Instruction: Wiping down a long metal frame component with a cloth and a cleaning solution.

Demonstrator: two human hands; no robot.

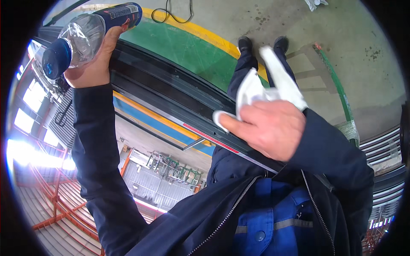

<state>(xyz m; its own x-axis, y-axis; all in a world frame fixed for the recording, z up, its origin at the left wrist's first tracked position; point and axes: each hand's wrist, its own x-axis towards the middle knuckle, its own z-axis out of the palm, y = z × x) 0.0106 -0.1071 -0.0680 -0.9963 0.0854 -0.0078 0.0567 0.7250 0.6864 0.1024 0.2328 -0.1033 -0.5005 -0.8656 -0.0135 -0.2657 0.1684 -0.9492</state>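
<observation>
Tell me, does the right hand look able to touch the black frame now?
Probably yes: the right hand appears close to the black frame, with only its white cloth seen in between.

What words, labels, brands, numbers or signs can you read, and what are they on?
Nothing reads clearly enough to quote.
Bottle in the left hand: its dark blue label has small print and a barcode, too small to read.
Blue cap: light blue marks, too blurred.
Red strip along the dark beam: pale marks, too small.
</observation>
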